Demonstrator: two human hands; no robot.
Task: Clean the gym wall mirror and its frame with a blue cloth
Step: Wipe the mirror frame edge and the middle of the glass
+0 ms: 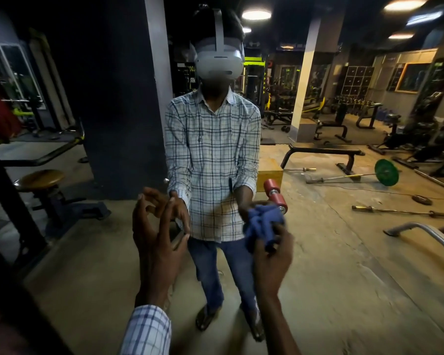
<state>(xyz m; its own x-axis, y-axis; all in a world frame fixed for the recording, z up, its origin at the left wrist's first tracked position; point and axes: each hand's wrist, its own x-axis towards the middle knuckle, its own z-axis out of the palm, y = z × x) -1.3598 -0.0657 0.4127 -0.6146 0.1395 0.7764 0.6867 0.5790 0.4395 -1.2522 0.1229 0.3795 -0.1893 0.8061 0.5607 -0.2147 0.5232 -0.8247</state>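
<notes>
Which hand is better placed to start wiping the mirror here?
Right. The right hand grips the bunched blue cloth, held up toward the mirror. The left hand is up too but holds nothing, fingers loosely spread, so it would need the cloth first.

the cloth [262, 224] is blue. the shirt [210, 149] is white with a check of dark blue and brown lines. the sleeve [146, 329] is white with blue checks. the jeans [210, 267] are blue. the headset [218, 60] is pale grey. the rollers [276, 194] are red, the weight plate [386, 172] green, the box [267, 175] yellow, the stool seat [42, 178] brown. the floor [344, 278] is sandy grey.
</notes>
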